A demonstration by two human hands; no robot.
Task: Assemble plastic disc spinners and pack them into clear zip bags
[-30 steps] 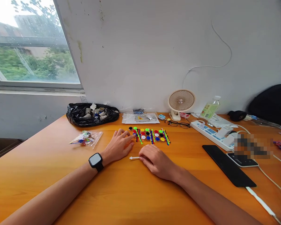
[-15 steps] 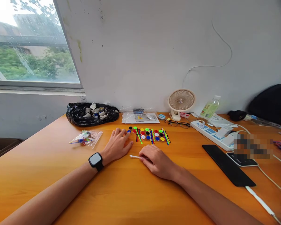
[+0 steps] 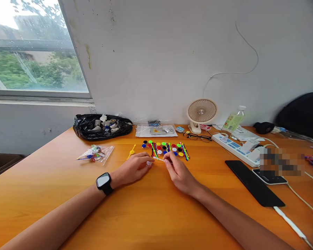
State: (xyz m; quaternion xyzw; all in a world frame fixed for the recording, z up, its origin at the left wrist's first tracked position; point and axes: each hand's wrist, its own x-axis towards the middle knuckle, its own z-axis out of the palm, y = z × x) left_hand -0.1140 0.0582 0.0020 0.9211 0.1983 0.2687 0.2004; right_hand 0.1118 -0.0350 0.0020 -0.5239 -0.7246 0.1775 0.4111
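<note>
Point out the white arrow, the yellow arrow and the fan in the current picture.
White arrow (image 3: pixel 161 160): head camera view, on its thin shaft.
Yellow arrow (image 3: pixel 131 152): head camera view, on its round middle.
Fan (image 3: pixel 201 112): head camera view, on the grille's centre.

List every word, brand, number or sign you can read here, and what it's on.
No text reads clearly.
Green bottle label: printing, too small to read.
Round blue tin: pale marking, too small.
Flat packet by the wall: small yellow mark, unreadable.
White-edged device: partly pixelated, nothing legible.
</note>
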